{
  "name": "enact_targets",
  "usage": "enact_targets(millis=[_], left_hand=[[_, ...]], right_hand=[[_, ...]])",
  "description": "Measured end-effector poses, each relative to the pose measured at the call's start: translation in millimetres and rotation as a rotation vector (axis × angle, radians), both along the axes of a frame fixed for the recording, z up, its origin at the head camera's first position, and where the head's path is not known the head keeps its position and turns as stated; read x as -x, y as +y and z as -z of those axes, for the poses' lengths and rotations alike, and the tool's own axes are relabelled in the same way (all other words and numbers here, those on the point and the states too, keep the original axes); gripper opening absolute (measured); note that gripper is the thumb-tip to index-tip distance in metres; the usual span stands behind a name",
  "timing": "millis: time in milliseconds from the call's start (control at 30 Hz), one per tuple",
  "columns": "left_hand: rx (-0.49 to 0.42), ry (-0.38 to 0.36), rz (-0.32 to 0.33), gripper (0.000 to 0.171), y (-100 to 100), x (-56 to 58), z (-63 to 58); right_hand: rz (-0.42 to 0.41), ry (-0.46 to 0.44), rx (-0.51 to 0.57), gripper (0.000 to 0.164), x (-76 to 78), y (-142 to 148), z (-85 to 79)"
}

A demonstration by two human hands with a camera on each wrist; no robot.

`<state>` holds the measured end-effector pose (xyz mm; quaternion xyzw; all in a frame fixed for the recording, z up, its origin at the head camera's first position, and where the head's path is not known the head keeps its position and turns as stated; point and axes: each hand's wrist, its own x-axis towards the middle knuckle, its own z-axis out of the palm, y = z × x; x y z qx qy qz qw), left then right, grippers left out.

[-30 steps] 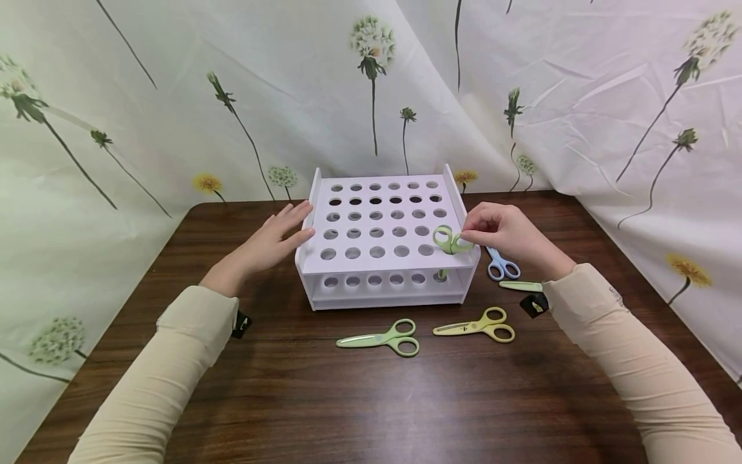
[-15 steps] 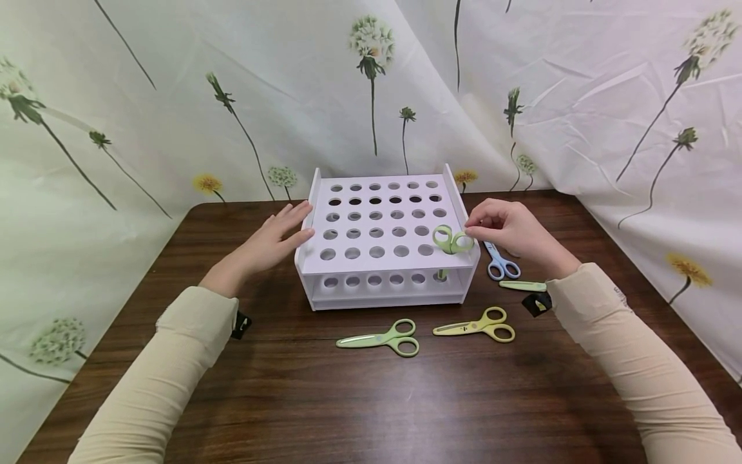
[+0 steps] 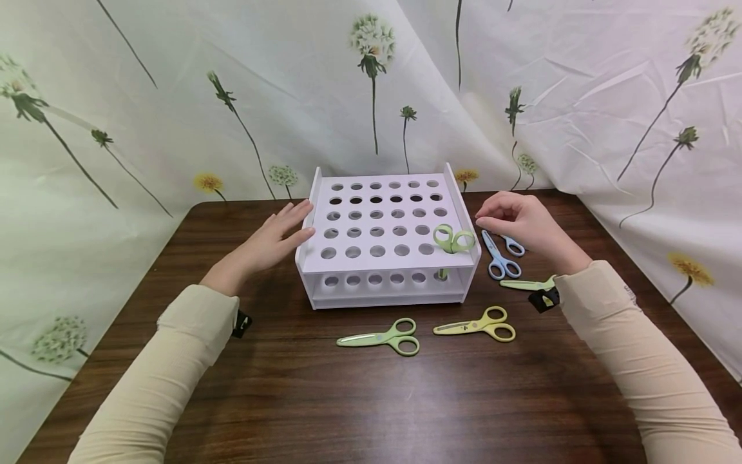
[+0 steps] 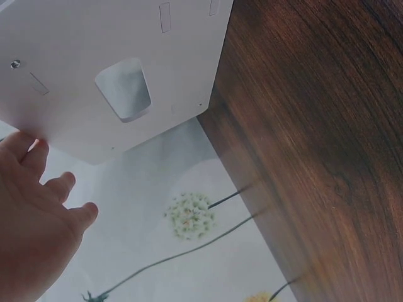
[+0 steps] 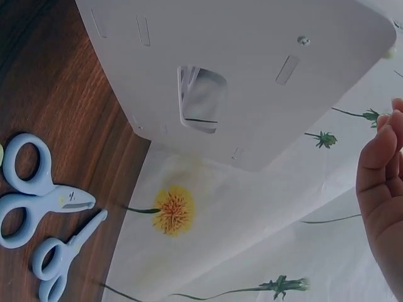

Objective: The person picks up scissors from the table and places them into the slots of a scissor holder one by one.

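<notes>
Center-right of frame, green scissors [image 3: 452, 247] upright in white rack [image 3: 388, 261], front-right hole | left hand [image 3: 278, 235]: fingers straight at rack side | right hand [image 3: 524, 222]: fingers loosely curled, empty | insertion looks done | next likely calls for gripping another pair

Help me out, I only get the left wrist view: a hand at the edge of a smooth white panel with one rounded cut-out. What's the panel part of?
Observer: It's one side of a white, box-like rack with rows of round holes in its top.
Operator: Oh! Is anything in those holes?
Observer: Yes, a pair of pale-green scissors with rounded loop handles sits in the front-right corner hole, loops above the top.
Operator: Are the other hand's fingers on those loops?
Observer: No, the right hand is apart from them, off to the rack's right.
</notes>
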<state>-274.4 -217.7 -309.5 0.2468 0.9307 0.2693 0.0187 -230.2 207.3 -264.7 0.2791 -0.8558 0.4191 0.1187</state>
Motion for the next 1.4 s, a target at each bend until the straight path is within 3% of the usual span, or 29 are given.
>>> enact_targets(millis=[600,867,1167,1400], left_hand=[[-0.006,0.01,0.002,0.064,0.4,1.3,-0.1],[-0.006,0.016,0.008,0.063,0.0,0.9,0.2],[-0.005,0.016,0.005,0.063,-0.4,0.7,0.1],[-0.002,0.012,0.003,0.063,-0.3,0.1,0.1]], right_hand=[[0.097,-0.094,0.122,0.012,13.4,24.1,3.6],[0.166,-0.092,0.118,0.016,37.3,48.5,24.3],[0.257,-0.147,0.123,0.021,45.2,67.4,34.6],[0.28,-0.193,0.175,0.024,49.1,80.6,43.4]])
